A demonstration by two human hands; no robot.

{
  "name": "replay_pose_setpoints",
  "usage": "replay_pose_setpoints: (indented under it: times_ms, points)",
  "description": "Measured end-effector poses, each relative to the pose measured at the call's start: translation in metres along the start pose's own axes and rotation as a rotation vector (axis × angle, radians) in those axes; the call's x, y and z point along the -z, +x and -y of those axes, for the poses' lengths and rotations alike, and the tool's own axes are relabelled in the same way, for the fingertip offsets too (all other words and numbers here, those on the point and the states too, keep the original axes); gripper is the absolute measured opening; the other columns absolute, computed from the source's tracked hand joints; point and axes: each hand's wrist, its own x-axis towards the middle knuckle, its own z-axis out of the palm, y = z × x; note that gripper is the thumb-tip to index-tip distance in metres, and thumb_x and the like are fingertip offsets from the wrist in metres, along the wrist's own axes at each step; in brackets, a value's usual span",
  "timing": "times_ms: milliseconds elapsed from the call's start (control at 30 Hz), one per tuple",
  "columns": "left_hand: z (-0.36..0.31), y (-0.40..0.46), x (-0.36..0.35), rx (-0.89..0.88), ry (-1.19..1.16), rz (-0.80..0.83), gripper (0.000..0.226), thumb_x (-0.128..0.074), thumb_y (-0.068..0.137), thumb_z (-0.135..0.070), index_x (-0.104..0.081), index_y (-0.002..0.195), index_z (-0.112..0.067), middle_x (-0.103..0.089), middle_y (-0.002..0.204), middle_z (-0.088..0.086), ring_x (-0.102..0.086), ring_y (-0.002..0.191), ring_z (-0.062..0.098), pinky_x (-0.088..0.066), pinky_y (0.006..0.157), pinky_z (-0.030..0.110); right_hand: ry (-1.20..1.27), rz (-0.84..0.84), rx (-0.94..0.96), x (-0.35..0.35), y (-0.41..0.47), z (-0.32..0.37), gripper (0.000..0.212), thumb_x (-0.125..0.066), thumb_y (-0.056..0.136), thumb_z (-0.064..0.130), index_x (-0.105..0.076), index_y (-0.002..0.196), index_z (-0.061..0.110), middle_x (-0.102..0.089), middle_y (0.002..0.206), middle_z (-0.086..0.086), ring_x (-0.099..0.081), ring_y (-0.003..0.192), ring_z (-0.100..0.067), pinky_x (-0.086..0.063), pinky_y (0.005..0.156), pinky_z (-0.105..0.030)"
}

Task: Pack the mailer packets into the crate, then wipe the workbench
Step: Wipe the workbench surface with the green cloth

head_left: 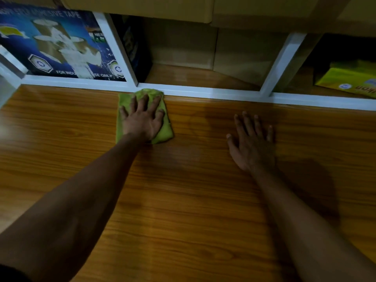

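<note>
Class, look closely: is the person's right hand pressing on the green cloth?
No, the left hand presses flat on the green cloth, while the right hand rests on the bare workbench.

Both bare forearms stretched forward, left hand (142, 117) laid flat with fingers spread and pressed down, right hand (252, 143) rested palm-down, fingers straight and slightly fanned

A packing storeroom: a wood-grain workbench (193, 200) backed by white shelving (203, 91) holding an adhesive-tape carton (57, 45).
</note>
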Motion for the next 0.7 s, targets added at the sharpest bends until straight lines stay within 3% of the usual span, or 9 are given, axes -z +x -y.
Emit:
replay_pose_setpoints:
  times_ms: [267, 367, 567, 700]
  points:
    - [-0.208, -0.036, -0.021, -0.242, -0.024, 0.0, 0.063, -0.017, 0.105, -0.065, -0.003, 0.166, -0.053, -0.006, 0.179, 0.0, 0.003, 0.164, 0.038, 0.002, 0.124, 0.074, 0.115, -0.093, 0.039, -0.005, -0.019, -0.023, 0.065, -0.018, 0.107, 0.052, -0.01, 0.169, 0.033, -0.004, 0.178, 0.006, 0.0, 0.164, -0.022, -0.006, 0.129, -0.058]
    - [-0.259, -0.043, -0.027, -0.252, -0.049, -0.013, 0.063, -0.02, 0.105, -0.064, -0.008, 0.166, -0.054, -0.01, 0.179, 0.001, 0.002, 0.164, 0.039, 0.002, 0.123, 0.074, 0.126, -0.131, -0.011, -0.009, -0.036, -0.068, 0.063, -0.021, 0.107, 0.05, -0.016, 0.168, 0.036, -0.009, 0.177, 0.009, -0.005, 0.164, -0.023, -0.007, 0.129, -0.058]
    - [-0.375, -0.061, -0.038, -0.362, -0.064, -0.004, 0.063, -0.021, 0.103, -0.066, -0.016, 0.165, -0.053, -0.015, 0.177, 0.004, 0.0, 0.163, 0.043, 0.002, 0.122, 0.077, 0.111, -0.122, -0.075, -0.013, -0.059, -0.19, 0.065, -0.012, 0.104, 0.054, -0.012, 0.168, 0.04, -0.002, 0.177, 0.011, 0.001, 0.164, -0.02, -0.003, 0.129, -0.058]
    - [-0.401, -0.07, -0.04, -0.342, -0.036, 0.042, 0.064, -0.02, 0.102, -0.068, -0.01, 0.164, -0.056, -0.011, 0.178, 0.002, 0.003, 0.163, 0.041, 0.003, 0.123, 0.075, 0.109, -0.126, -0.036, -0.012, -0.075, -0.244, 0.065, -0.012, 0.103, 0.054, -0.014, 0.167, 0.042, -0.005, 0.177, 0.011, -0.002, 0.164, -0.02, -0.004, 0.129, -0.057]
